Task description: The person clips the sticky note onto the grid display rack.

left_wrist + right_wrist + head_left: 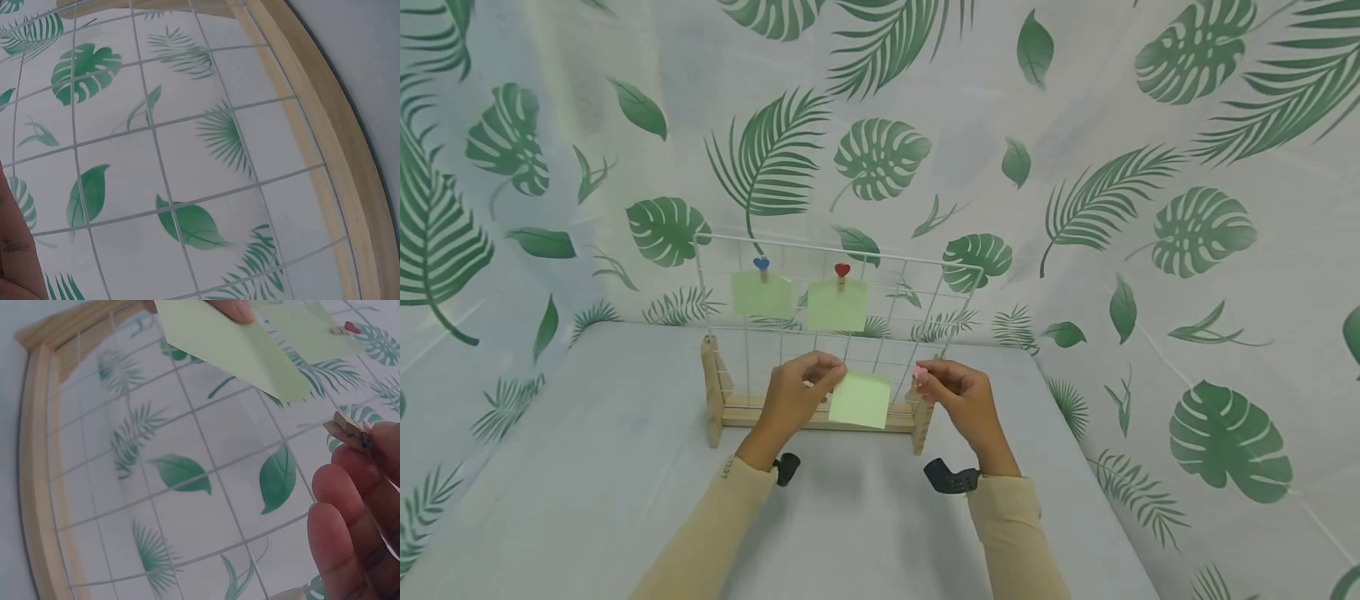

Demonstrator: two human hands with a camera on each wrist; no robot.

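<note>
My left hand [797,390] pinches a pale green paper note [861,402] by its upper left corner, in front of the lower part of a white wire grid [153,125]. To the right of the note, my right hand [967,402] holds a small wooden clothespin [349,432] between thumb and fingertips, with a pink piece [920,374] showing on it. It is apart from the note. Only the edge of the left hand shows in the left wrist view.
On the grid's upper part hang two green notes, a left one [762,298] under a blue heart clothespin [762,264] and another [838,308] under a red heart clothespin [842,270]. A wooden stand [711,392] supports the grid on the white table [595,467]. Leaf-patterned sheets surround it.
</note>
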